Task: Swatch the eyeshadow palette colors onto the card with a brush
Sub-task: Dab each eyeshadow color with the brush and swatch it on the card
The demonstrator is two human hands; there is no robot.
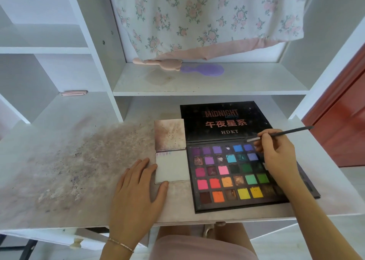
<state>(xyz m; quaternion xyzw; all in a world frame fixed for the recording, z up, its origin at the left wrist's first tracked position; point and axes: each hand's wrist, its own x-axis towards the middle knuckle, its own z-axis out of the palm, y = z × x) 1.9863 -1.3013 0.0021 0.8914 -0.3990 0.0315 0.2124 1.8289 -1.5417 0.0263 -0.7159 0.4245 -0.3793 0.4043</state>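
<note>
The card (172, 166) is laid flat on the bench (79, 160), its right edge touching the palette (237, 172), presumably so that the brush has little way to travel between pans and paper. It is steadied by the left hand (138, 184), which is spread flat on the bench with fingers together, the fingertips resting against the card's left edge and the thumb at its lower corner; nothing is gripped. A faint row of purple marks is seen along the card's top edge, while the rest is left blank, so the swatching is judged to be barely begun. The brush (280, 133) is pinched like a pen in the right hand (276, 157), handle angled up and to the right, and its ferrule is pointed toward the blue and violet pans in the palette's upper right. Whether the bristles are touching a pan cannot be told, as the tip is hidden by the fingers. The palette's lid is folded back flat, so all pans are exposed. A stained second card (169, 134) is placed just above the first.
</note>
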